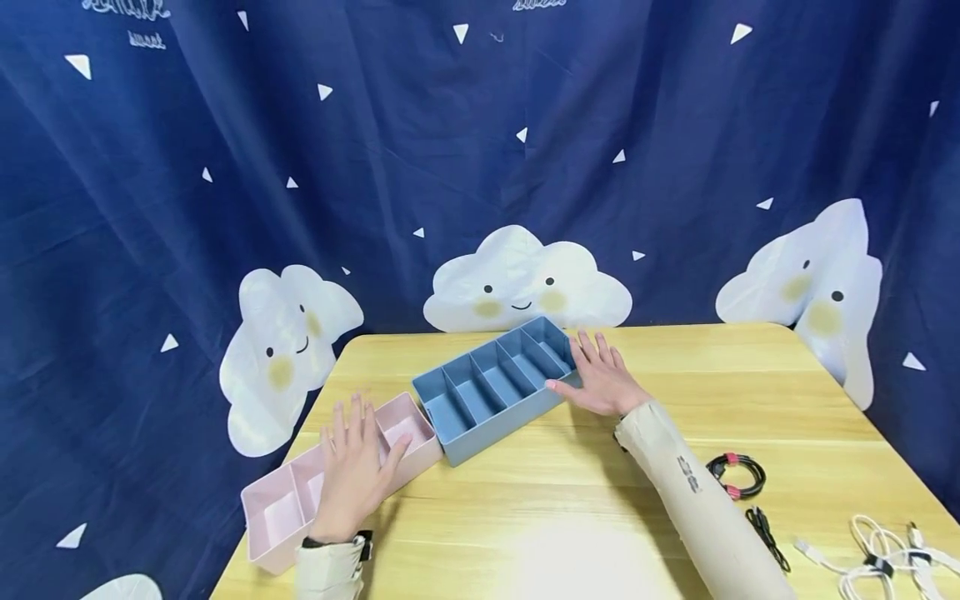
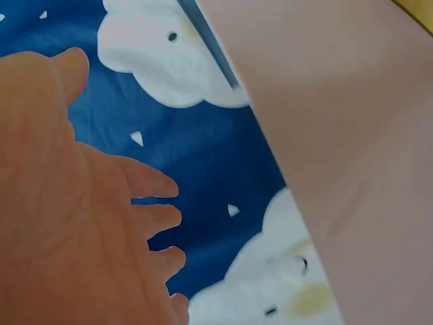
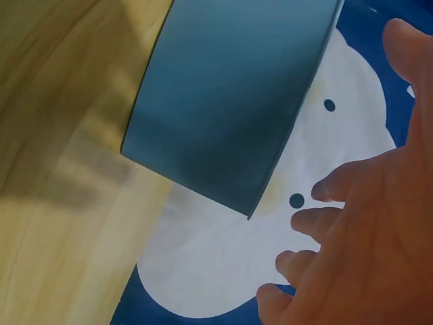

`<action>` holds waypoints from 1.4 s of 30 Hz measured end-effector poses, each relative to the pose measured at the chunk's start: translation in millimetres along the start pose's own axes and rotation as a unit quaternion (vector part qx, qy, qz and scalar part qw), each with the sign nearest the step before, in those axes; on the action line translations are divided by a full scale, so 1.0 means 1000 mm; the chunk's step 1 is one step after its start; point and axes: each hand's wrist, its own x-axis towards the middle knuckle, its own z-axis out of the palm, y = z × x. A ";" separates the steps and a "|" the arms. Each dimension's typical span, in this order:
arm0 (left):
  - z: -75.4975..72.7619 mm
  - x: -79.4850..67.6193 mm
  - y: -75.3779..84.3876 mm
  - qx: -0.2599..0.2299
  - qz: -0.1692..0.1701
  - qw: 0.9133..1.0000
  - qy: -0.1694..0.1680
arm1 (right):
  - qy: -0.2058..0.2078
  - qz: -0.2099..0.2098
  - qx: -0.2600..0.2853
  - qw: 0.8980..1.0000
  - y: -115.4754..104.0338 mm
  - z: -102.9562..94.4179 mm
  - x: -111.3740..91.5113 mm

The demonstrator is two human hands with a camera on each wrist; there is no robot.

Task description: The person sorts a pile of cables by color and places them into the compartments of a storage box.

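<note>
A pink divided storage box (image 1: 416, 468) lies angled on the left of the table. Above it is my left hand (image 1: 351, 479), fingers straight and spread, covering its middle part in the head view. Corner to corner with it, a blue divided storage box (image 1: 510, 425) with several narrow compartments slants to the upper right. By the blue box's right end is my right hand (image 1: 603, 382), fingers extended and thumb out. In the right wrist view a gap shows between that hand (image 3: 365, 237) and the blue wall (image 3: 216, 101). Neither hand holds anything.
On the right of the wooden table (image 1: 495, 517) lie a coiled black cable (image 1: 759, 479) with red ties, a thin black cable (image 1: 765, 533) and white cables (image 1: 873, 550). A dark blue curtain (image 1: 450, 192) with clouds hangs behind the table.
</note>
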 end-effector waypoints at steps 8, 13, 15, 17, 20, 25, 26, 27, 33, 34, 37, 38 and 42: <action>-0.016 -0.033 -0.039 0.014 -0.026 0.999 0.021 | -0.011 -0.002 -0.016 1.000 0.003 -0.003 0.012; -0.024 -0.054 -0.065 0.042 -0.059 0.997 0.035 | -0.021 -0.008 -0.024 0.999 0.004 0.001 0.019; -0.026 -0.061 -0.074 0.047 -0.076 0.996 0.030 | -0.022 -0.010 -0.031 0.999 0.004 0.003 0.022; -0.028 -0.068 -0.082 0.047 -0.096 0.994 0.016 | -0.022 -0.013 -0.036 0.999 0.005 0.005 0.025; -0.030 -0.075 -0.090 0.049 -0.124 0.991 -0.013 | -0.026 -0.016 -0.033 0.999 0.006 0.007 0.029; -0.031 -0.083 -0.099 0.056 -0.156 0.985 -0.054 | -0.034 -0.020 -0.028 0.999 0.005 0.009 0.033; -0.031 -0.084 -0.100 0.058 -0.159 0.984 -0.057 | -0.033 -0.022 -0.029 0.999 0.005 0.010 0.034; -0.030 -0.086 -0.102 0.058 -0.160 0.984 -0.058 | -0.033 -0.023 -0.028 0.999 0.005 0.010 0.035; -0.025 -0.091 -0.109 0.059 -0.150 0.986 -0.043 | -0.033 -0.022 -0.032 0.999 0.007 0.014 0.037; -0.024 -0.092 -0.111 0.058 -0.150 0.986 -0.040 | -0.033 -0.022 -0.033 0.999 0.008 0.014 0.037; -0.020 -0.095 -0.114 0.053 -0.153 0.986 -0.039 | -0.036 -0.024 -0.030 0.999 0.008 0.016 0.038; -0.019 -0.096 -0.115 0.052 -0.154 0.986 -0.039 | -0.037 -0.024 -0.028 0.999 0.009 0.016 0.038; -0.015 -0.098 -0.119 0.045 -0.152 0.987 -0.029 | -0.045 -0.022 -0.024 0.998 0.010 0.016 0.039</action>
